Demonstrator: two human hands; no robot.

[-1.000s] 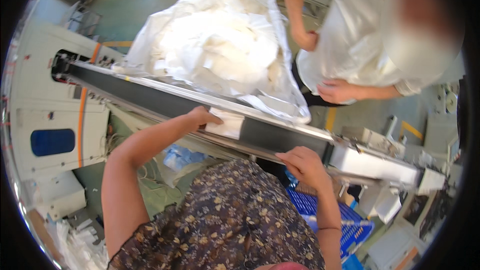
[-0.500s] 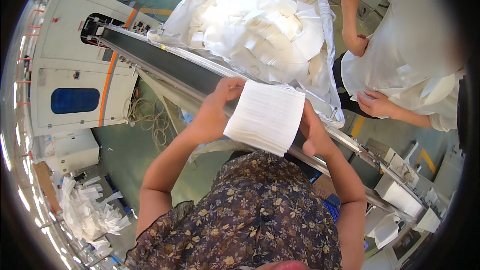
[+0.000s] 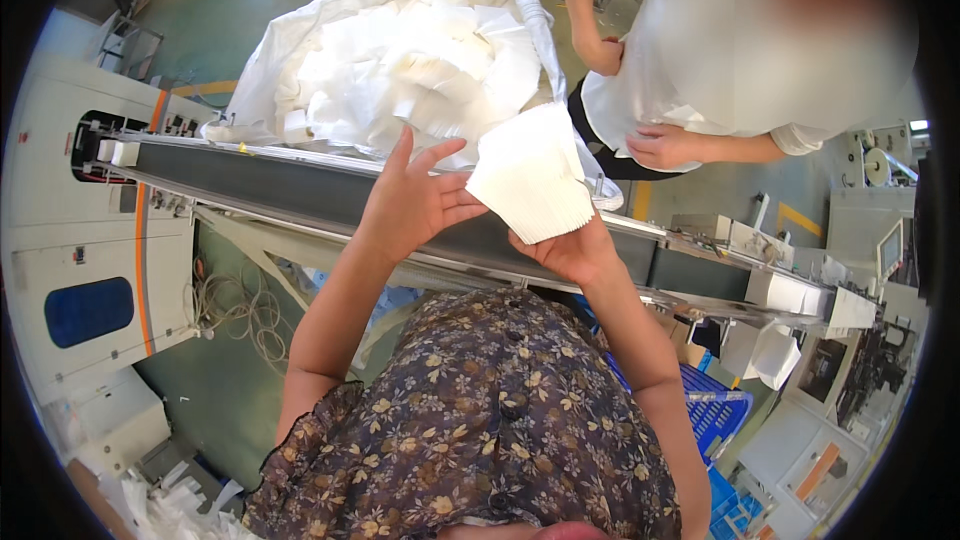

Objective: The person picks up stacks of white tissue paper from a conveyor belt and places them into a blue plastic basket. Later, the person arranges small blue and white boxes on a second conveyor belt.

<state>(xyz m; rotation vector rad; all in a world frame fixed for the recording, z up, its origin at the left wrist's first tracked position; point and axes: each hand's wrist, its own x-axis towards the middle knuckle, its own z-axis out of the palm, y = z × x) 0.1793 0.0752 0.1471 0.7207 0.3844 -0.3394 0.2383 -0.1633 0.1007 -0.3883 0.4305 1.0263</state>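
A stack of white square sheets [image 3: 532, 175] tilts above the dark conveyor belt, its layered edges fanned a little. My right hand [image 3: 578, 248] grips it from below and from the right, with part of the fingers hidden behind the sheets. My left hand [image 3: 412, 190] is spread, fingers apart, just left of the stack; its fingertips come close to the stack's edge, and I cannot tell whether they touch. Beyond the belt stands a big white bag [image 3: 262, 70] full of loose white sheets [image 3: 420, 65].
The conveyor belt [image 3: 300, 185] crosses in front of me, from a white machine cabinet [image 3: 90, 250] at left to equipment at right. A co-worker in white [image 3: 690, 50] stands across the belt. Coiled hoses [image 3: 240, 310] and a blue crate [image 3: 715, 405] lie below the belt.
My left hand has let go of the stack and spread open. The right hand now holds it alone, tilted differently. The view has turned, shifting the bag and co-worker leftward.
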